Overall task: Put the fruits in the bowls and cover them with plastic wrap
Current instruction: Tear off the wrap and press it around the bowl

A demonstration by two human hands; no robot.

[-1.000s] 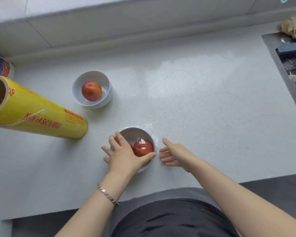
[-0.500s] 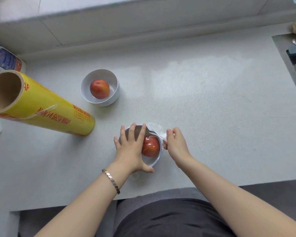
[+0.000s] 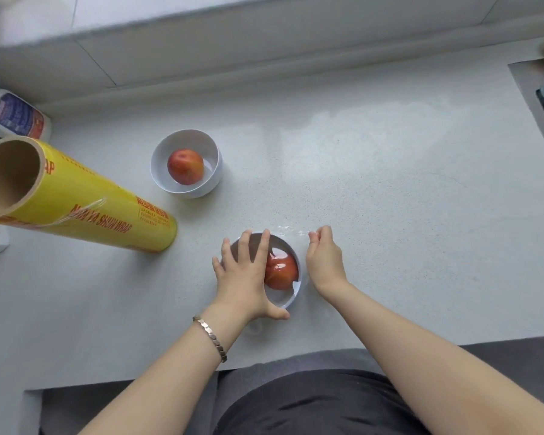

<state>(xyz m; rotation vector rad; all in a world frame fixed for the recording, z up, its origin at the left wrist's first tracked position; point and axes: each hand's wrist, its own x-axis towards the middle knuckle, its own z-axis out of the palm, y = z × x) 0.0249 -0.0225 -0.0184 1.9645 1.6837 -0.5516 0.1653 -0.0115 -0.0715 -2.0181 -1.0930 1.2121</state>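
Note:
A white bowl (image 3: 291,298) near the counter's front edge holds a red fruit (image 3: 281,271) under a sheet of clear plastic wrap (image 3: 291,230). My left hand (image 3: 244,277) lies flat on top of the bowl with fingers spread and straight, pressing the wrap down. My right hand (image 3: 324,262) is just right of the bowl, its fingertips pinching the wrap's loose far edge. A second white bowl (image 3: 212,183) with a red fruit (image 3: 185,166) stands uncovered farther back on the left. The yellow plastic wrap roll (image 3: 85,205) lies at the left.
A white packet with blue and red print (image 3: 18,119) leans by the wall at the far left. A sink edge (image 3: 531,98) with a few items runs along the right. The grey counter (image 3: 390,199) ends close to my body.
My left hand shifted onto the bowl's top and flattened. My right hand rose from the counter beside the bowl, took the wrap's edge and drew it toward the far right.

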